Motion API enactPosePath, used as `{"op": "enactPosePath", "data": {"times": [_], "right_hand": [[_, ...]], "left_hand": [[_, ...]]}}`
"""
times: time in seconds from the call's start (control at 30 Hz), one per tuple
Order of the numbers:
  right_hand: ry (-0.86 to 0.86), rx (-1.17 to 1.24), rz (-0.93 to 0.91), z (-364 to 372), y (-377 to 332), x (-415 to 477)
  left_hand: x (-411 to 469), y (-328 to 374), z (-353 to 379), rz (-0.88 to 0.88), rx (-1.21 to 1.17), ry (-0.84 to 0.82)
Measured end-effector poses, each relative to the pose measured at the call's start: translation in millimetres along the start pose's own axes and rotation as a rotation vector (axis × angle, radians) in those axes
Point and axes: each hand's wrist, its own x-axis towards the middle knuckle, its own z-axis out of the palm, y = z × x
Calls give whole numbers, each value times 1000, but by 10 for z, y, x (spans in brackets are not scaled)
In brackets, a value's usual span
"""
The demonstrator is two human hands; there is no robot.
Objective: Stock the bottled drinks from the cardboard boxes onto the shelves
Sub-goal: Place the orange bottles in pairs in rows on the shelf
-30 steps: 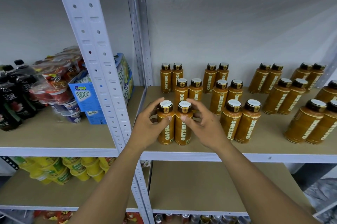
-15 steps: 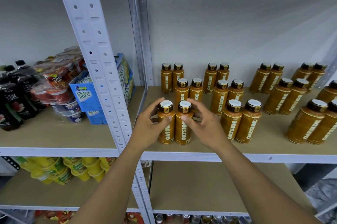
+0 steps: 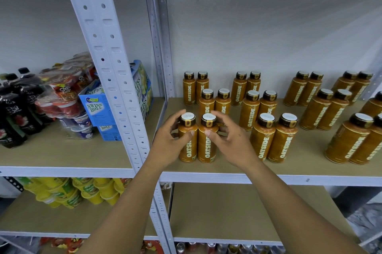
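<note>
Two orange Oatside bottles stand side by side, upright, at the front left of the wooden shelf (image 3: 289, 178). My left hand (image 3: 166, 147) grips the left bottle (image 3: 188, 151), thumb on its front and fingers behind its neck. The right bottle (image 3: 208, 150) is held the same way by my right hand (image 3: 234, 146). Behind them and to the right, several more Oatside bottles (image 3: 272, 140) stand in pairs, in rows running to the back wall. No cardboard box is in view.
A white perforated upright (image 3: 122, 92) rises just left of my left hand. The neighbouring bay holds a Swiss Roll box (image 3: 97, 113), snack cups and dark bottles (image 3: 14, 113). Yellow cups (image 3: 68, 193) sit on the shelf below left, and cans line the bottom shelf.
</note>
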Motion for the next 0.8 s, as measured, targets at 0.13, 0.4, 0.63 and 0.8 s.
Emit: {"op": "enactPosePath", "data": {"times": [0.13, 0.4, 0.63, 0.8], "right_hand": [[-4, -9, 0, 3, 5, 8], [-13, -2, 3, -9, -5, 17], [-20, -4, -1, -16, -9, 30], [-21, 2, 3, -12, 1, 25]], "left_hand": [[7, -4, 6, -9, 1, -6], [2, -7, 1, -11, -2, 0], [6, -2, 5, -20, 8, 5], [-3, 12, 4, -20, 9, 8]]}}
